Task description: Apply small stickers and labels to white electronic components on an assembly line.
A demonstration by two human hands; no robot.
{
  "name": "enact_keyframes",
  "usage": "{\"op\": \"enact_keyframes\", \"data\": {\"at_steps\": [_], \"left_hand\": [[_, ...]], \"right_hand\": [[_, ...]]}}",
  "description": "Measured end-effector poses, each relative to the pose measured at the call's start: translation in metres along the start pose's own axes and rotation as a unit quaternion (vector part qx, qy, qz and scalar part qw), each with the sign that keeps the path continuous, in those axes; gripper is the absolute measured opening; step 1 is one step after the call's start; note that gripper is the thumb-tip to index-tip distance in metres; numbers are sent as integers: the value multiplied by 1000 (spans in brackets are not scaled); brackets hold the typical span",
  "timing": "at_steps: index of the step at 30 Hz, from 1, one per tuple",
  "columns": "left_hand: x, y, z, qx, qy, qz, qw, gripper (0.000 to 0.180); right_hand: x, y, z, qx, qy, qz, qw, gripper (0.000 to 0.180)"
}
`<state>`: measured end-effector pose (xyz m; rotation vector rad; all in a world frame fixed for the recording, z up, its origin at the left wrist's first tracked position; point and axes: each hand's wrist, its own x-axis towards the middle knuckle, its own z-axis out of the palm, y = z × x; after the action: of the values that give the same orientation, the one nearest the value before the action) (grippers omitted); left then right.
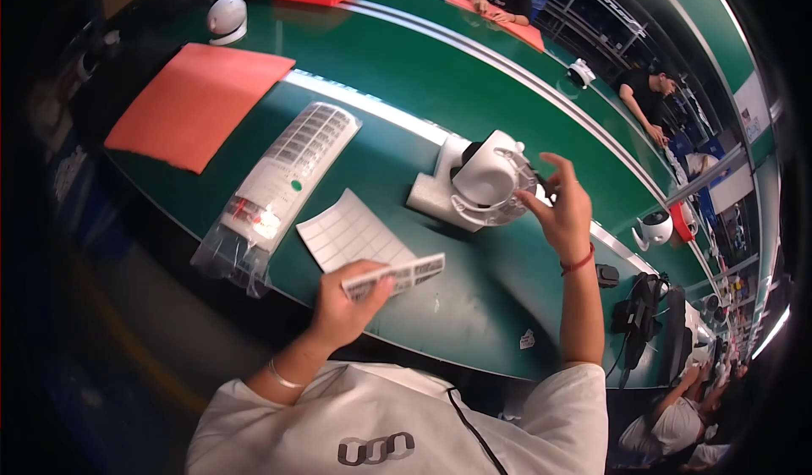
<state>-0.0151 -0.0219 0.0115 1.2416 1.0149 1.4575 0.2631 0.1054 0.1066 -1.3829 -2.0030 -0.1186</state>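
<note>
On the green bench (pixel 474 111), the white appliance housing (pixel 478 189) is steadied by the right hand (pixel 562 208), fingers seemingly pinched on its rim, while a label strip (pixel 396 276) is gripped in the left hand (pixel 347 302); label is best aligned squarely before pressing.

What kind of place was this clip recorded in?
Most likely a factory assembly line: a long green workbench with other seated workers along it, identical white appliance units at several stations, and a label strip in the left hand.
</note>
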Motion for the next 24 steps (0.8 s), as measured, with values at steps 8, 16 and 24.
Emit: {"op": "enact_keyframes", "data": {"at_steps": [8,16,24], "left_hand": [[24,27,21,-160,-11,10,987,21],[30,30,29,-197,-17,51,979,32],[32,19,17,-154,-30,82,984,10]], "right_hand": [[-36,-96,-12,178,-53,-284,941,49],[-44,-83,-24,239,-104,-159,952,26],[-37,-74,-29,204,-94,-145,964,25]]}}
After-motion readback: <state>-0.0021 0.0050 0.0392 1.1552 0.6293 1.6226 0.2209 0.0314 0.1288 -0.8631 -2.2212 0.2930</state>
